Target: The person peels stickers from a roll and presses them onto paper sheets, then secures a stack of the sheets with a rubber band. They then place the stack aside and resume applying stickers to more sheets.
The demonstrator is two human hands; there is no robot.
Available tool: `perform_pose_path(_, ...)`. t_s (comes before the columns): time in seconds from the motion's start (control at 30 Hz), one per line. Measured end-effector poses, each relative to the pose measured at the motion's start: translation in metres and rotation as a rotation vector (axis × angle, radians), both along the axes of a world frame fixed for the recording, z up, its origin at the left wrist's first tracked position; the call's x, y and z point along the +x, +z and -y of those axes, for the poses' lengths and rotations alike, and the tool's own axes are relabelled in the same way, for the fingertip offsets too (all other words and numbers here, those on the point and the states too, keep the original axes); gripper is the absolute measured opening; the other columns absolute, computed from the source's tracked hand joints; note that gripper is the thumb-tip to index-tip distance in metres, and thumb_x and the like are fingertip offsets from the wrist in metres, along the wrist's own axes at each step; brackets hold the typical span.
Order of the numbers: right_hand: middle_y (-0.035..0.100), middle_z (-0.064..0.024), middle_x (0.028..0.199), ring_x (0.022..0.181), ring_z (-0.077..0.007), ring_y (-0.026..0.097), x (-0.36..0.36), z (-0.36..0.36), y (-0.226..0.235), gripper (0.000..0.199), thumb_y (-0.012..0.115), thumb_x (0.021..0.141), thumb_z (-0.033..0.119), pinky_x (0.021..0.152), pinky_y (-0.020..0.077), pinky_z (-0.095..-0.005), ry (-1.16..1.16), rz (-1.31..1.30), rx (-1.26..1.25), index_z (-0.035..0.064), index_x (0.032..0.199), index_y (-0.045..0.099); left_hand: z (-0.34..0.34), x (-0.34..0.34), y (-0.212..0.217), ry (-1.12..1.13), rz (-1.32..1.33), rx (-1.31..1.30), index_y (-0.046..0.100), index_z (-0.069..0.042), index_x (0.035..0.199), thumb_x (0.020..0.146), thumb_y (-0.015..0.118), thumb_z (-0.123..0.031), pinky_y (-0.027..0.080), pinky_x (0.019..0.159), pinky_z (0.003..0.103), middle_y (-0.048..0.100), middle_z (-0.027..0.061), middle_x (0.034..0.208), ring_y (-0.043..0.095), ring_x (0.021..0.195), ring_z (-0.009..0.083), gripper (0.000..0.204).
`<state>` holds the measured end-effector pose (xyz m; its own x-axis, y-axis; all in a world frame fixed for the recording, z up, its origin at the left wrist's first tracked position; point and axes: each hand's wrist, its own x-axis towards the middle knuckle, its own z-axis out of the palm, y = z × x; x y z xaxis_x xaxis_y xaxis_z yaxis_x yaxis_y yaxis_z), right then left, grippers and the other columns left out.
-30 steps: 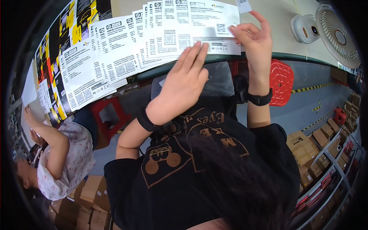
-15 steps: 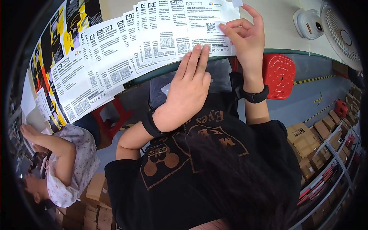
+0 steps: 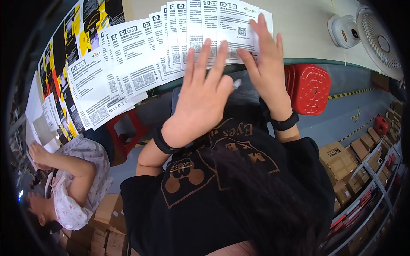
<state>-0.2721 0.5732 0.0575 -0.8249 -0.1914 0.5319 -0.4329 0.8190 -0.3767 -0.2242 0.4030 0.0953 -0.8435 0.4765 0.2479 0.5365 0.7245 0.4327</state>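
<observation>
A long fan of overlapping white printed sheets (image 3: 141,64) lies along the near edge of a pale table (image 3: 307,30). My left hand (image 3: 200,98), with a black band on the wrist, is flat with fingers spread, and its fingertips rest on the lower edge of the right-hand sheets. My right hand (image 3: 265,64), wearing a black watch, lies flat on the last sheet (image 3: 235,25) at the fan's right end. Neither hand grips anything. My black printed shirt fills the lower middle.
A white desk fan (image 3: 367,34) stands on the table at the right. A red plastic stool (image 3: 309,87) sits below the table edge. Black-and-yellow printed cards (image 3: 81,30) lie at the left. Another person (image 3: 72,179) sits lower left. Cardboard boxes (image 3: 341,158) and shelves are at the right.
My right hand has gone from fingering the last sheet's edge to lying flat on it. My left hand has slid forward onto the sheets' lower edge.
</observation>
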Motion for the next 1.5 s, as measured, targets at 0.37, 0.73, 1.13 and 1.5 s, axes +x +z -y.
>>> perform_pose_path(0.37,0.055,-0.0120,0.117,0.108,-0.0247,0.052,-0.023,-0.051,0.005,0.039,0.061,0.081,0.009,0.092,0.0391,-0.0326,0.075,0.033,-0.085,0.0038,0.119,0.052,0.012,0.003,-0.017,-0.009,0.062,-0.153,0.050,-0.002,0.075,0.077,0.057,-0.008,0.015,0.106,0.053,0.035,0.0167,0.137,0.028,0.129,0.0316,0.009)
perform_pose_path(0.73,0.061,-0.0075,0.097,0.080,-0.0137,0.056,-0.047,-0.053,0.007,0.025,0.066,0.079,0.011,0.073,0.0441,-0.0250,-0.128,0.412,-0.711,0.0032,0.103,0.062,0.009,0.004,-0.023,-0.001,0.026,-0.174,0.051,-0.003,0.070,0.074,0.054,-0.007,0.016,0.106,0.055,0.038,0.0156,0.135,0.029,0.128,0.0297,0.006)
perform_pose_path(1.13,0.048,-0.0065,0.127,0.115,-0.0282,0.044,-0.040,-0.063,0.009,0.040,0.070,0.072,0.018,0.095,0.0363,-0.0376,0.017,-0.039,0.336,0.0169,0.111,0.062,0.008,0.004,-0.025,0.022,0.025,-0.198,0.053,-0.003,0.069,0.076,0.054,-0.008,0.015,0.106,0.054,0.036,0.0127,0.138,0.027,0.131,0.0267,0.009)
perform_pose_path(1.5,0.062,-0.0036,0.077,0.068,-0.0079,0.055,-0.025,-0.011,0.015,0.017,0.069,0.077,0.010,0.062,0.0426,-0.0190,0.038,0.606,-0.861,0.0001,0.090,0.065,0.009,0.004,-0.030,0.009,0.027,-0.207,0.054,-0.003,0.070,0.075,0.054,-0.009,0.014,0.106,0.054,0.035,0.0126,0.139,0.027,0.131,0.0267,0.008)
